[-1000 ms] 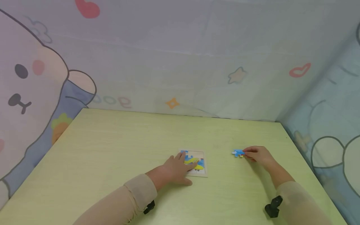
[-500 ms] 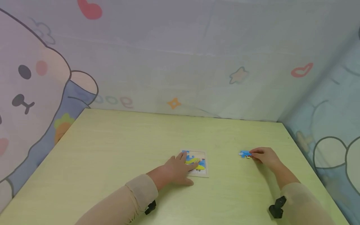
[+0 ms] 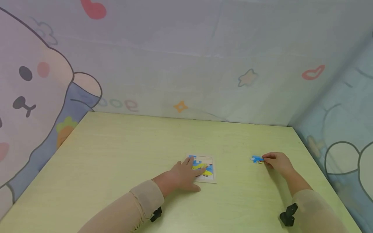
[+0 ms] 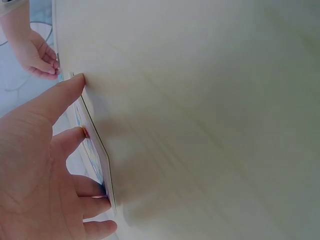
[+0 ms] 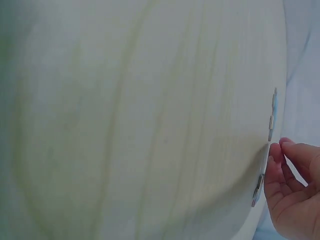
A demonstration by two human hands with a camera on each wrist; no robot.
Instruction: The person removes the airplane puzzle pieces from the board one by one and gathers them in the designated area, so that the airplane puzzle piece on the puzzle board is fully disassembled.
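My left hand [image 3: 186,177] lies spread over a square jigsaw puzzle board [image 3: 214,176], in the middle of the table in the head view. A blue and yellow picture shows past its fingers, with bare wood at the board's upper right. In the left wrist view the fingertips are at the near edge of the board [image 4: 103,150]. To the right, my right hand [image 3: 279,162] pinches a blue puzzle piece [image 3: 257,159] with a bit of yellow, between thumb and fingers, low over the table. Edge-on in the right wrist view, knobbed blue piece edges [image 5: 273,115] appear beside the right hand [image 5: 295,187].
Both hands work on a pale yellow-green wooden table [image 3: 131,145]. A cloth wall printed with hearts, stars and a bear [image 3: 32,87] stands behind it and along both sides. Black wrist mounts [image 3: 288,215] sit under the sleeves.
My right hand has shifted slightly to the right with the blue puzzle piece, and the red bit at its fingertips no longer shows. My left hand stays on the board.
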